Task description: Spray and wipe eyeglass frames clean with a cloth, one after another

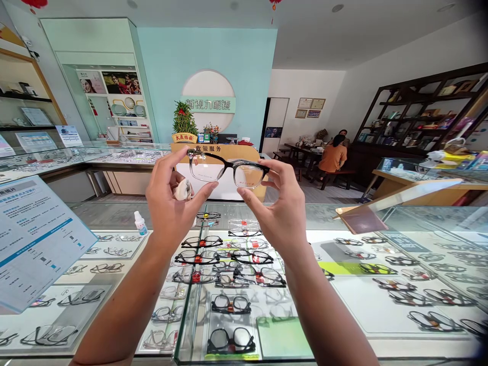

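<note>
Both hands hold up a pair of eyeglasses (230, 163) over the glass counter. The frame is black along the top, clear below, with small print on the lenses. My left hand (168, 190) pinches its left side between finger and thumb, and a crumpled white cloth (183, 189) is tucked in the curled fingers of the same hand. My right hand (282, 203) grips the right side, thumb below the lens rim and fingers at the upper corner. Several dark-framed glasses (229, 259) lie in rows on the counter beneath.
A small white bottle (141, 223) stands left on the glass counter (183, 325). A printed sign (38, 244) rises at left; a tilted mirror (364, 218) stands at right. Farther back are a cashier desk (251, 157) and a seated person in orange (333, 154).
</note>
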